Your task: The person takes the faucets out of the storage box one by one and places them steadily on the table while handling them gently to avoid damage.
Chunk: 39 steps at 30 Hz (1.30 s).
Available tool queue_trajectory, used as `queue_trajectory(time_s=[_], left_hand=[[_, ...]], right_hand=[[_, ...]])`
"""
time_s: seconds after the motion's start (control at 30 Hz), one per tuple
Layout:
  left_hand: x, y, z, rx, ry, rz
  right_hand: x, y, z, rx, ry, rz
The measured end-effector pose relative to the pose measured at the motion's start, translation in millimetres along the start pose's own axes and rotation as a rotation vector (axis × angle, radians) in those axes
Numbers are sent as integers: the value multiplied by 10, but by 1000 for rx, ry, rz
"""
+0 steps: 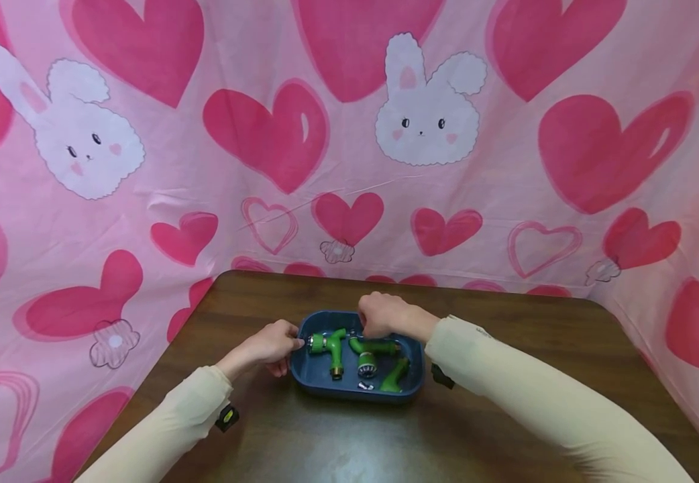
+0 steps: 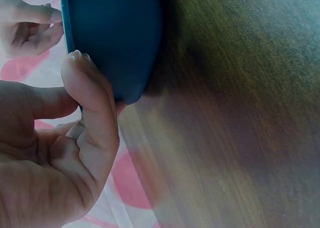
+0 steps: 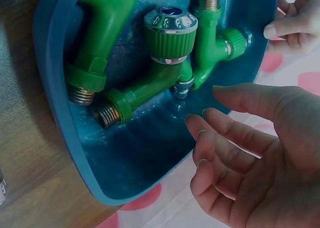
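A dark blue plastic basin [image 1: 355,394] holds several green plastic taps with brass-coloured threaded ends. One tap [image 1: 335,352] lies at the left, another [image 1: 366,364] in the middle, and a third [image 1: 393,381] near the front right corner. My left hand [image 1: 270,343] pinches the basin's left rim between thumb and fingers, as the basin wall [image 2: 115,32] shows in the left wrist view. Over the far rim is my right hand [image 1: 386,314]. Seen from the right wrist, its fingers [image 3: 230,158] are loosely bent beside the rim, holding nothing.
Under the basin is a brown wooden table [image 1: 253,295]. Behind it hangs a pink cloth [image 1: 349,168] with hearts and rabbits. A small shiny piece [image 1: 365,386] lies on the basin floor. A black device [image 1: 227,417] sits on the left wrist.
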<state>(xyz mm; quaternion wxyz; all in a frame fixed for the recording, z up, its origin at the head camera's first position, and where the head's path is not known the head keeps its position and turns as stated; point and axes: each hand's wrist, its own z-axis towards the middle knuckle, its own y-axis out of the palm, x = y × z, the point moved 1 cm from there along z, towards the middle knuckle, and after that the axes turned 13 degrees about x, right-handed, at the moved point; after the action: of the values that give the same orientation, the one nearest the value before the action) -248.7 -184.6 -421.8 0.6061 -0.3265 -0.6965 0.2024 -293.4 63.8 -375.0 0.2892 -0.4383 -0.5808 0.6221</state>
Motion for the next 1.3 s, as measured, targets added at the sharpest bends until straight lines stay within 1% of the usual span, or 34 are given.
queue_trajectory(time_s=[0.17,0.3,0.53,0.8,1.07,1.13,1.17,1.27,1.3], left_hand=[[2,-2,14,-1,6,5],[-5,-3,21,-6,4,4],[-6,-2,20,-11,1,2],[0,-20,2,-14,9,-3],[3,-1,9,-6,1,2],[4,-1,8,-5,3,0],[4,-2,7,-5,4,-1],[5,-5,4,-3,6,-4],[7,-6,3,-2,7,-5]], right_hand=[[25,1,41,-6,6,10],[39,5,66,-13,11,-5],[70,19,103,-59,18,-9],[87,43,93,-66,17,-6],[69,72,83,-95,46,-2],[105,123,138,-107,47,-8],[120,140,142,-98,34,-23],[294,354,323,-112,3,-22],[318,391,356,-120,6,-23]])
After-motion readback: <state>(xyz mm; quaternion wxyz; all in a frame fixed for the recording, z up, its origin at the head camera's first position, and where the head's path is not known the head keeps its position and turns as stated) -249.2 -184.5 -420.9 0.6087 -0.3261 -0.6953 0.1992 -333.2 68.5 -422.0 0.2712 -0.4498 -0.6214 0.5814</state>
